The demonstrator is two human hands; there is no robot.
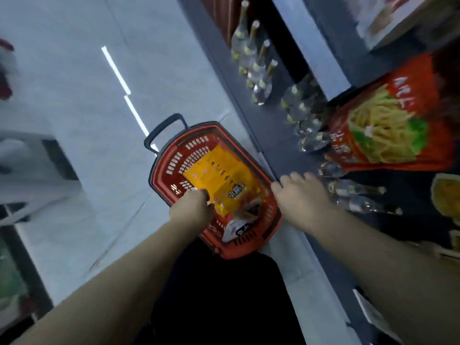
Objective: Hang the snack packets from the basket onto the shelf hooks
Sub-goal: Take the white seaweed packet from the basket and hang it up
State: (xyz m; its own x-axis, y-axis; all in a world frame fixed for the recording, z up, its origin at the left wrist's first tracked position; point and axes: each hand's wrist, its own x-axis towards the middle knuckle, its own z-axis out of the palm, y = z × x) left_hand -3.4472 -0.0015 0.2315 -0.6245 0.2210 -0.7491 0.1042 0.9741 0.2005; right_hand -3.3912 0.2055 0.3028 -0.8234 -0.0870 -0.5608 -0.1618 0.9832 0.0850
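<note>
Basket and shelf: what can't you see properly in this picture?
- Left hand fingertips: hidden behind the hand itself, down among the yellow packets.
- Shelf hooks: none visible in the head view; red noodle packet covers its hanger.
- Packet count in red basket: overlapping.
- Right hand: blurred; touching the rim or not is unclear.

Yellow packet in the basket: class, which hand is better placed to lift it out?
Left. The left hand already reaches into the basket at the yellow packet; the right hand hovers by the rim.
</note>
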